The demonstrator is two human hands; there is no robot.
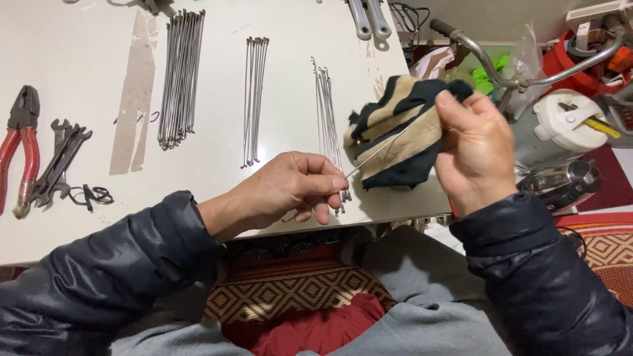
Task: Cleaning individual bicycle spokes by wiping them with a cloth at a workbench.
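**Two hands, one spoke, one rag**

Both hands are busy over the near edge of the white counter (217,191). The left hand (290,188) pinches the lower end of a thin metal spoke (377,153) between thumb and fingertips. The right hand (471,148) is clenched around a black-and-tan rag (395,132), which wraps the spoke's upper end. The spoke slants up from left to right between the hands. Just behind them lies a small bundle of spokes (328,112); two more bundles (255,95) (179,76) lie further left. Red pliers (20,145) and wrenches (59,161) sit at the far left.
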